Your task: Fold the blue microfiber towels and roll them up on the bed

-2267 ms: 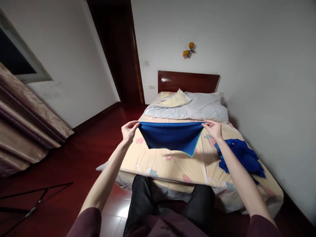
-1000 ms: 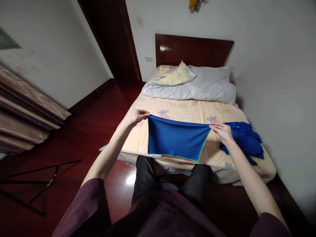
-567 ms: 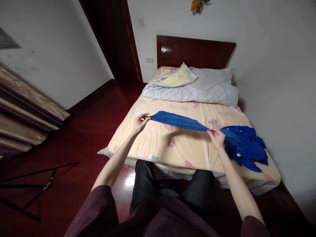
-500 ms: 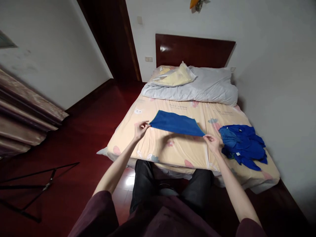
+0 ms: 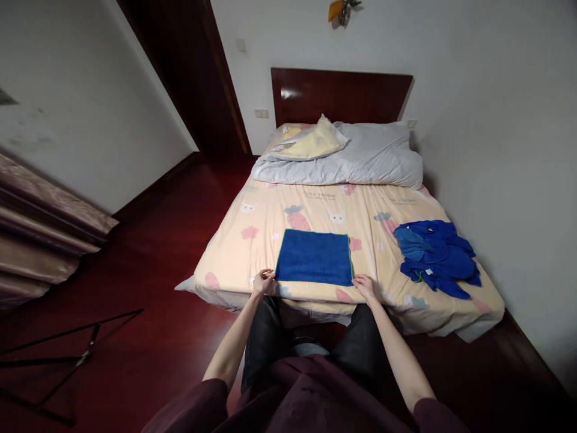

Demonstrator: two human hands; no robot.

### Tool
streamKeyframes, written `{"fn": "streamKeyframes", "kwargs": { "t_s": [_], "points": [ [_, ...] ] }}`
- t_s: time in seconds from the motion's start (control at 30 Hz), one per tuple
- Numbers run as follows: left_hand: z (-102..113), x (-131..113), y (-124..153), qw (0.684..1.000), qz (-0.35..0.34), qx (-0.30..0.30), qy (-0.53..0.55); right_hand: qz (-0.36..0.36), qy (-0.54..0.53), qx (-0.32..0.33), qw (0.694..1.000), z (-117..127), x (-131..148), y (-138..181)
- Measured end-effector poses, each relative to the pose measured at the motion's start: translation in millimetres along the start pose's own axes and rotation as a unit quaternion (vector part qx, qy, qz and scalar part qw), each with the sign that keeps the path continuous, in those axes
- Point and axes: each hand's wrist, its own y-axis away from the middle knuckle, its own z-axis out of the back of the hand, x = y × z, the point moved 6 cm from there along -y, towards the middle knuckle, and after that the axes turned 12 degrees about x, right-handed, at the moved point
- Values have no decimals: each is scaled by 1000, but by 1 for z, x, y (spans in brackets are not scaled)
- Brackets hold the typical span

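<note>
A blue towel [image 5: 314, 257] with a thin green edge lies spread nearly flat on the patterned bed sheet [image 5: 243, 240], close to the bed's front edge. At its near left corner, my left hand [image 5: 263, 281] is closed, pinching the cloth. My right hand [image 5: 364, 286] pinches the near right corner in the same way. Off to the right on the bed sits a crumpled pile of blue towels [image 5: 439, 255], with a few pale tags showing; neither hand touches it.
A grey quilt [image 5: 378, 156] is bunched by the headboard [image 5: 338, 96], with a pale yellow cloth [image 5: 315, 144] on it. Left on the floor stands a black metal frame [image 5: 85, 355]. Curtains [image 5: 45, 222] hang at the far left.
My hands have come down and towards me with the towel. It hung raised above the bed before and now rests flat on the sheet. Both hands keep hold of its corners.
</note>
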Motion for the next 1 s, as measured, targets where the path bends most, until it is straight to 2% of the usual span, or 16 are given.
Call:
{"fn": "streamKeyframes", "kwargs": {
  "t_s": [0.2, 0.4, 0.57, 0.8, 1.0],
  "points": [
    [9, 5, 10, 1000, -11, -20, -5, -4, -28, -5, 1000, 7, -8, 11],
    [14, 10, 30, 1000, -14, 18, -8, -14, -27, 7, 999, 16, -25, 34],
    [10, 10, 34, 998, -7, 61, -21, -27, -14, 26, 999, 17, -24, 41],
    [5, 1, 13, 992, 36, 115, -46, -83, -28, 59, 994, 9, -12, 28],
    [-4, -13, -30, 989, 65, 127, -44, -93, -36, 52, 994, -1, 0, -13]
  ]
}}
